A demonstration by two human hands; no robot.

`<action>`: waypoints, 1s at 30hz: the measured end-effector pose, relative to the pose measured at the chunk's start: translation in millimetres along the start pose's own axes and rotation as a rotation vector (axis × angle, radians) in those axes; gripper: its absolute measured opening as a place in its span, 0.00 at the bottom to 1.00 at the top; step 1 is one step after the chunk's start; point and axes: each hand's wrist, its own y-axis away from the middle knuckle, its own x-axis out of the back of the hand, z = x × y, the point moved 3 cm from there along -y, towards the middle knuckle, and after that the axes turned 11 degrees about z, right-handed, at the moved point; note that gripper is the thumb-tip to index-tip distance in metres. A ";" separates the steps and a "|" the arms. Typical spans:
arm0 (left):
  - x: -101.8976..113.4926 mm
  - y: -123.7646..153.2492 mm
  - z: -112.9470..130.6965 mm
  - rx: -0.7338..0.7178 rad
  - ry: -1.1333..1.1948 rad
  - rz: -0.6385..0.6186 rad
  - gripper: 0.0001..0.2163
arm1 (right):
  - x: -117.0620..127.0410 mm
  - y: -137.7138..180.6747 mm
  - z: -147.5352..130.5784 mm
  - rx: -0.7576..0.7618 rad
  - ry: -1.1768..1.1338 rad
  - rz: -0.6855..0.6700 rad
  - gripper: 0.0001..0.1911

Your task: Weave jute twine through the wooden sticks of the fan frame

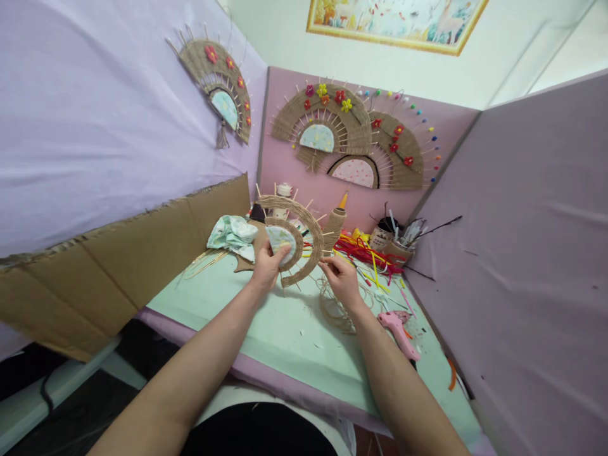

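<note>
A half-made woven fan of jute twine on wooden sticks stands upright above the pale green table. My left hand is closed on its fabric-covered centre, thumb on the front. My right hand pinches a strand of jute twine at the fan's outer right rim. Loose twine trails down to a tangle on the table under my right wrist.
A pink glue gun lies at the right. Red and yellow pipe cleaners, a twine spool and tool cups stand behind. Folded fabric and a cardboard sheet are at the left. Finished fans hang on the walls.
</note>
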 end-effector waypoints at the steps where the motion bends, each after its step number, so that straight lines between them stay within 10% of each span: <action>1: -0.1 0.1 -1.0 0.030 -0.008 -0.020 0.25 | 0.1 -0.1 0.1 0.014 0.015 0.002 0.07; 12: -4.6 16.0 -3.5 0.433 -0.059 -0.269 0.19 | 1.5 -0.3 2.2 0.102 0.080 0.005 0.09; 30: 0.4 8.3 -2.1 0.451 0.099 -0.174 0.15 | 0.1 5.2 0.0 0.212 0.157 0.055 0.18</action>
